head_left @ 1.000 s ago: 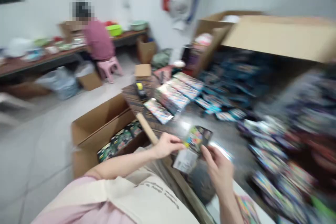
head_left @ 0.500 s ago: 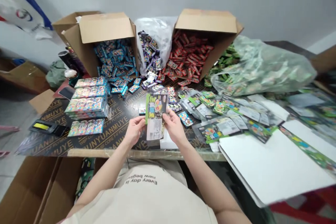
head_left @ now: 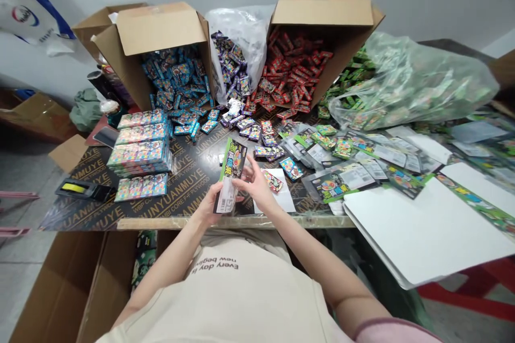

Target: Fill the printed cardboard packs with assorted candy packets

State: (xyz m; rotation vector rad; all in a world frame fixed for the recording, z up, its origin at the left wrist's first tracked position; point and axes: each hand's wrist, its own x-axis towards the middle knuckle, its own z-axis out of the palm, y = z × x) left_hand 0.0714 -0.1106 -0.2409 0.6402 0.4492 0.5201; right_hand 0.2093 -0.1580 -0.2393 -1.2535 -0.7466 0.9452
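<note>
I hold a tall printed pack (head_left: 230, 173) with a green and black top and a white lower half above the near edge of the dark table (head_left: 100, 209). My left hand (head_left: 210, 205) grips its lower left side. My right hand (head_left: 257, 185) touches its right edge, fingers partly spread along the pack. Beneath my right hand lies a white sheet (head_left: 284, 201) with a small colourful packet (head_left: 272, 179) on it. Loose small packets (head_left: 257, 131) lie scattered just beyond.
Stacks of colourful packs (head_left: 140, 144) stand left. At the back are a box of blue packets (head_left: 177, 77), a bag of purple ones (head_left: 233, 64), a box of red ones (head_left: 295, 72) and a bag of green ones (head_left: 410, 83). White boards (head_left: 422, 230) lie right; an open carton (head_left: 68, 289) sits on the floor.
The view swung from the room at left to the table. The pack has tilted to the right and dropped slightly toward me; my right hand's fingers have loosened along its edge.
</note>
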